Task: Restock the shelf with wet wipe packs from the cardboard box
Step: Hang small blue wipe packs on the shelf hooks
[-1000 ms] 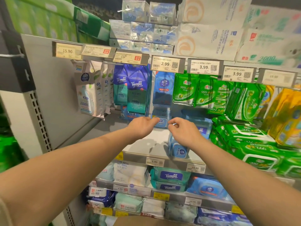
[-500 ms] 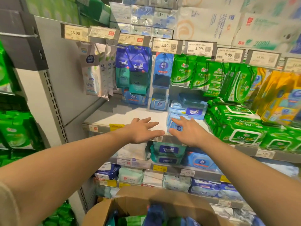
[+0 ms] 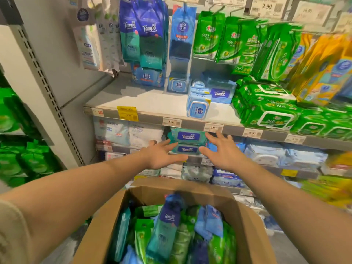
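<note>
An open cardboard box (image 3: 245, 220) sits below me, filled with several green, blue and teal wet wipe packs; a blue Tempo pack (image 3: 167, 216) stands up in its middle. Light blue wipe packs (image 3: 198, 106) stand upright on the white shelf (image 3: 148, 101), near its front edge. My left hand (image 3: 162, 154) and my right hand (image 3: 222, 151) hover side by side with fingers spread, holding nothing, above the box and in front of the teal Tempo packs (image 3: 187, 137) on the shelf below.
Green 999 packs (image 3: 274, 115) crowd the shelf's right side. Hanging Tempo bags (image 3: 144, 33) and green sachets (image 3: 228, 39) hang above it. Lower shelves hold white and blue packs (image 3: 266, 155). A grey upright (image 3: 43, 82) bounds the left.
Both hands have pulled back from the shelf and come down, from the light blue packs to in front of the lower shelf. The view tilted down, showing the box's contents.
</note>
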